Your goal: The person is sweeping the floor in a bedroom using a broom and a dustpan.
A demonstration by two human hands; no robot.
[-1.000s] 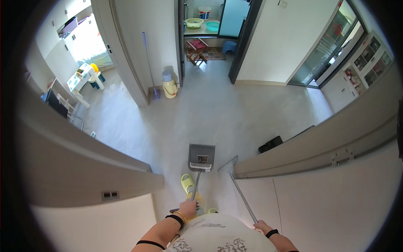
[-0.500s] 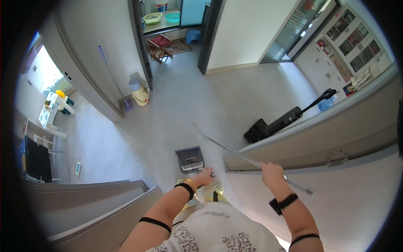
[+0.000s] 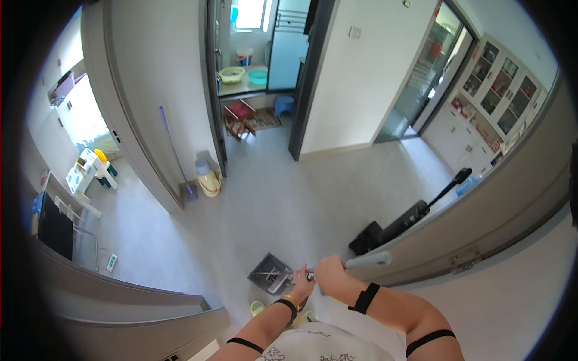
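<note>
A dark grey dustpan (image 3: 260,280) with a pale comb-like strip is low in front of me. My left hand (image 3: 302,285) is closed at the upper end of its handle, where a dark tip shows by the fingers. My right hand (image 3: 332,280), right beside the left, is closed around a slim silver rod. The rod's thicker grey grip end (image 3: 372,260) sticks out to the right of that hand. A thin length of it seems to cross over the dustpan; its far end is hard to make out.
A black upright vacuum (image 3: 394,225) leans along the door edge at right. A purple long-handled tool (image 3: 173,150) and a cream flask-like container (image 3: 208,180) stand by the left wall. Ahead, a red folding stool (image 3: 239,112) stands in a doorway. Yellow-green slippers (image 3: 257,308) show below.
My right hand has moved left, next to my left hand, and the rod now points toward the dustpan. The left hand has dropped lower in view, and the view has tilted upward.
</note>
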